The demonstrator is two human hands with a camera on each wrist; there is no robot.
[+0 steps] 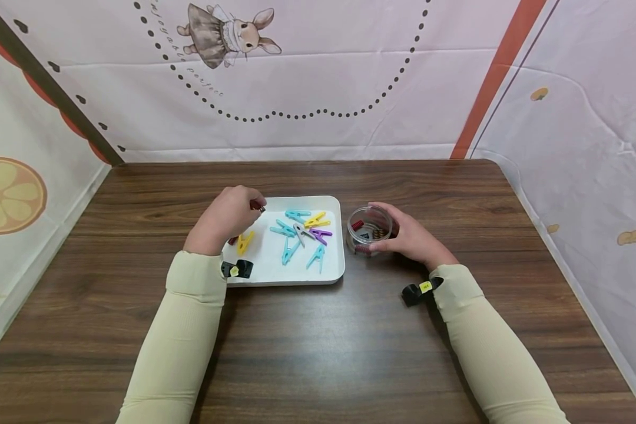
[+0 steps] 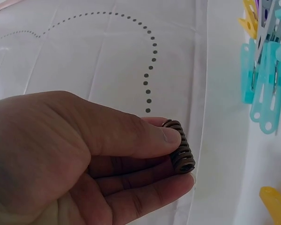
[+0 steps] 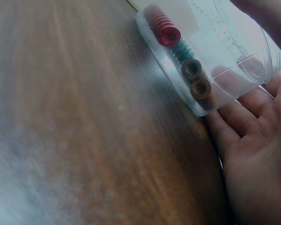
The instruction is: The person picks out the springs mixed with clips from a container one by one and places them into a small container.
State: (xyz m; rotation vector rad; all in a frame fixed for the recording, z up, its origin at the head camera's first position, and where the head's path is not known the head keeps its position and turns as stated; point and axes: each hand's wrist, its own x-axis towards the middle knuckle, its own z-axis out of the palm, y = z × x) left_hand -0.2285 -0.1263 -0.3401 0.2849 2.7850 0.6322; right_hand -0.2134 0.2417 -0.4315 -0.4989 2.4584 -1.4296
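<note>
Between thumb and fingers, my left hand (image 1: 232, 211) pinches a dark brown coil spring (image 2: 180, 147) above the left side of a white tray (image 1: 254, 274). My right hand (image 1: 410, 237) holds a clear round plastic container (image 1: 370, 213) on the table, its fingers and thumb around the side. Inside the container lie a red spring (image 3: 165, 29), a green spring (image 3: 181, 50) and brown springs (image 3: 200, 89). A yellow clothespin (image 1: 245, 242) lies in the tray near my left wrist, with a dark red item (image 1: 232, 241) partly hidden beside it.
Several light-blue clothespins (image 1: 289, 252) lie in the tray's middle and right, with a yellow clothespin (image 1: 317, 221), a purple one (image 1: 320, 234) and a grey one (image 1: 299, 233). The tray's right rim stands close to the container. Brown wood tabletop (image 1: 318, 347) spreads around them.
</note>
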